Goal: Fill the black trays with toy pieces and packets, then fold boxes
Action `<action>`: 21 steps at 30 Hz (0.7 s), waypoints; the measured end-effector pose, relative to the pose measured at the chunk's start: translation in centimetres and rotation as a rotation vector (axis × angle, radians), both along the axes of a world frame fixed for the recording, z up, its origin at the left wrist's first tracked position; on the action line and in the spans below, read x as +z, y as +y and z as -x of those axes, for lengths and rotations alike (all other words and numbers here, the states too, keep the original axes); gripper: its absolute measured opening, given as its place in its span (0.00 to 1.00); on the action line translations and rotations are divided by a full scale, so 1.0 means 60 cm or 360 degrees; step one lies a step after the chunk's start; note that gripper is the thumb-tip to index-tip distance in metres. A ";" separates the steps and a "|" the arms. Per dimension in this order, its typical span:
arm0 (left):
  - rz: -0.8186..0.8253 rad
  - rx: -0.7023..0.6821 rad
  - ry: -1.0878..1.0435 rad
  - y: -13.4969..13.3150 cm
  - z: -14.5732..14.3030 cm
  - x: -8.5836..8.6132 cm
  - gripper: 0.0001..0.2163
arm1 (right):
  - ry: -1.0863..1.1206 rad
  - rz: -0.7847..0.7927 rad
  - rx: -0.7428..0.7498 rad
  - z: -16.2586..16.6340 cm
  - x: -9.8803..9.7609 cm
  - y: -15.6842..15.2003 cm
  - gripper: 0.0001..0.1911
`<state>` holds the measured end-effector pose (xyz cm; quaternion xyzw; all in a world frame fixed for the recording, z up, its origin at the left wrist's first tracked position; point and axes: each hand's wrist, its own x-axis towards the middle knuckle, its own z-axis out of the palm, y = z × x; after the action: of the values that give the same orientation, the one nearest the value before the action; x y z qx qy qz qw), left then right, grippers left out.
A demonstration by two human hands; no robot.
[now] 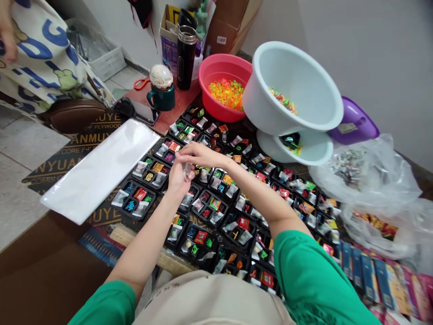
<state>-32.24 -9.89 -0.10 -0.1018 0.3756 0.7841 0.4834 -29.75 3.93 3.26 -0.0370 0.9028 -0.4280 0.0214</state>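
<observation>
My left hand (179, 180) is closed, palm up, around small clear-wrapped packets (187, 169). My right hand (199, 154) reaches across above it, fingers together and bent down near the left fingertips; whatever is between them is hidden. Beneath both hands spread many black divided trays (135, 198), their compartments holding small wrapped packets and bright plastic trinkets. One tray (199, 243) with red and green pieces lies close to my body. The trays directly under my hands are partly covered.
Left of the trays lies a stack of clear plastic bags (101, 169). Behind stand a mug (162, 97), a black tumbler (186, 56), a red basin (216, 101) of trinkets and a pale basin (294, 85). Plastic bags (368, 167) of packets sit right. Another person's hand (8, 40) shows upper left.
</observation>
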 end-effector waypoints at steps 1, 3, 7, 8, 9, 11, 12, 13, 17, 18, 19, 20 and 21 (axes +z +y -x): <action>-0.0023 0.0002 -0.0033 0.000 -0.001 0.002 0.22 | -0.0034 0.0053 0.0060 -0.010 0.008 -0.011 0.15; -0.0089 -0.0025 -0.0090 0.000 -0.001 0.008 0.25 | -0.0091 0.0159 0.0033 -0.023 0.022 -0.024 0.15; -0.0226 -0.0085 -0.0092 -0.004 -0.002 0.014 0.23 | 0.0025 0.0342 -0.0231 0.000 0.028 -0.010 0.16; -0.0252 -0.0107 -0.0085 -0.005 -0.002 0.014 0.22 | 0.0132 0.0296 -0.0415 0.017 0.022 0.003 0.14; -0.0266 -0.0135 -0.0083 -0.006 -0.003 0.014 0.20 | 0.0238 0.0205 -0.0632 0.037 0.012 0.019 0.13; -0.0257 -0.0196 -0.0093 -0.006 -0.006 0.012 0.17 | 0.0344 -0.0094 -0.1042 0.085 -0.014 0.059 0.10; -0.0237 -0.0220 -0.0102 -0.006 -0.008 0.011 0.16 | 0.0343 -0.0247 -0.1174 0.110 -0.029 0.081 0.09; -0.0218 -0.0238 -0.0107 -0.006 -0.010 0.010 0.15 | 0.0317 -0.0390 -0.1259 0.134 -0.044 0.102 0.09; -0.0211 -0.0224 -0.0075 -0.005 -0.012 0.007 0.12 | 0.0080 -0.0840 -0.1291 0.205 -0.089 0.163 0.08; -0.0218 -0.0209 -0.0068 -0.005 -0.011 0.006 0.12 | 0.0022 -0.0906 -0.1251 0.215 -0.093 0.168 0.09; -0.0226 -0.0194 -0.0067 -0.005 -0.010 0.005 0.12 | -0.0020 -0.0947 -0.1212 0.221 -0.095 0.168 0.09; -0.0231 -0.0185 -0.0076 -0.006 -0.009 0.005 0.11 | -0.0032 -0.0970 -0.1177 0.222 -0.093 0.164 0.11; -0.0234 -0.0181 -0.0090 -0.006 -0.007 0.005 0.10 | -0.0017 -0.0981 -0.1154 0.217 -0.089 0.155 0.14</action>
<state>-31.81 -10.25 0.19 -0.0668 0.3084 0.7776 0.5437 -42.75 13.21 -2.06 0.2907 0.9423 -0.1202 -0.1146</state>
